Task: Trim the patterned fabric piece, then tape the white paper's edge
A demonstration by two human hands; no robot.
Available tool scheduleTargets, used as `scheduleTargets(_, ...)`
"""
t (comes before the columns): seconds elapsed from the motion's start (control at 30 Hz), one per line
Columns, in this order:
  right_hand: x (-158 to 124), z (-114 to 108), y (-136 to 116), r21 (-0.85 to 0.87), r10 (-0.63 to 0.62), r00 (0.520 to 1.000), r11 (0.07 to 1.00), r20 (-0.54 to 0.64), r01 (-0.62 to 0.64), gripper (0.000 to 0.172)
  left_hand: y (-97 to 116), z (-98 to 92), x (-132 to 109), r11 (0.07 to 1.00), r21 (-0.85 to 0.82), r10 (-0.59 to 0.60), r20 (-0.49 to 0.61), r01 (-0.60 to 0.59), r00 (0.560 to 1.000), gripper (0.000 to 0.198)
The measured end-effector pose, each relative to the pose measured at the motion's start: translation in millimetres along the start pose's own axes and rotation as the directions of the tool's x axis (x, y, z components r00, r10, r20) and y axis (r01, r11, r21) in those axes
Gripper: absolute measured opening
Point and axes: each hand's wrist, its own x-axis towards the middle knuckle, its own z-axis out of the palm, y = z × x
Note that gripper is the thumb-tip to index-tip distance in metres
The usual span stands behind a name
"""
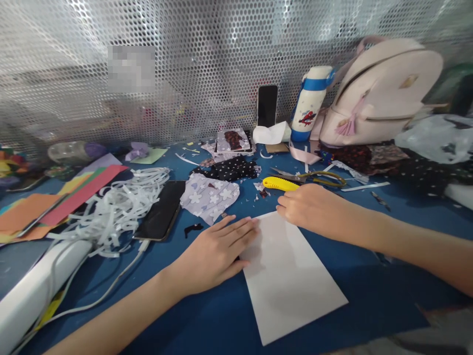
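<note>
Both hands rest on the white sheet, uncut and unfolded: left hand flat, fingers released, at its left edge; right hand curled at its far corner, grip unclear.

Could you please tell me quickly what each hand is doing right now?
Left hand: open, flat on the left edge of the white rectangular paper sheet.
Right hand: curled at the sheet's top edge; grip cannot be told.

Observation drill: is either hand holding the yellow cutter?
No, the yellow cutter lies flat beyond the right hand; the left hand rests on the white sheet.
</note>
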Motion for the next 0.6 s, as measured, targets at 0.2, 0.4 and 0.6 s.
scheduleTargets(0.2, -13.0, -7.1, 8.4, 0.063, -0.055, 0.986, 0.996, -0.159, 0.065, 0.02, -5.3, 2.1, -5.3, 0.999, -0.017, -0.035, -0.177, 0.032, 0.984, 0.047)
scheduleTargets(0.4, -16.9, -10.8, 9.9, 0.022, -0.061, 0.973, 0.997, -0.223, 0.068, 0.019, -3.0, 0.2, -0.7, 0.997, -0.067, -0.037, -0.059, 0.033, 0.998, 0.058)
scheduleTargets(0.6, -14.6, -2.9, 13.2, 0.006, -0.042, 0.982, 0.999, -0.187, 0.044, 0.023, -0.9, -2.2, 4.8, 0.99, -0.139, -0.013, 0.094, 0.026, 0.995, 0.066)
